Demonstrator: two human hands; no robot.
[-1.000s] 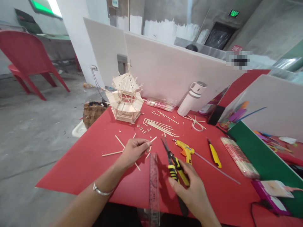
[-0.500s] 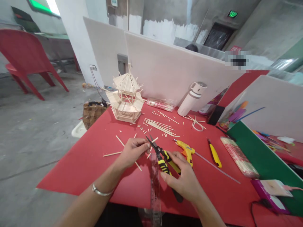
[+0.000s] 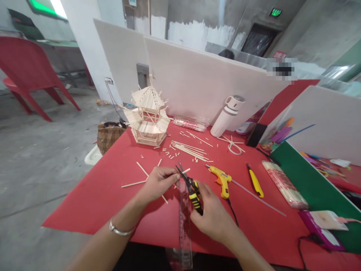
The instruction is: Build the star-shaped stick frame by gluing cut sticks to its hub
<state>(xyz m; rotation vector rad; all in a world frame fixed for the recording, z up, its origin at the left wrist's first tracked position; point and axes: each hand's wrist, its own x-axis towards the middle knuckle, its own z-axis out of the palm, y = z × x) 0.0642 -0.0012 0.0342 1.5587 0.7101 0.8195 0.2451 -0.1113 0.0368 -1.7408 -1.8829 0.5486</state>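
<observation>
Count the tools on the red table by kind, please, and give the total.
Snips, in the right hand: 1
Glue gun: 1
Utility knife: 1
Ruler: 1
Total: 4

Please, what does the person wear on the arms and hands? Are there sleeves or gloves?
Both forearms are bare, with no sleeves in view. The left hand and right hand have no gloves. A thin silver bangle circles the left wrist.
</observation>
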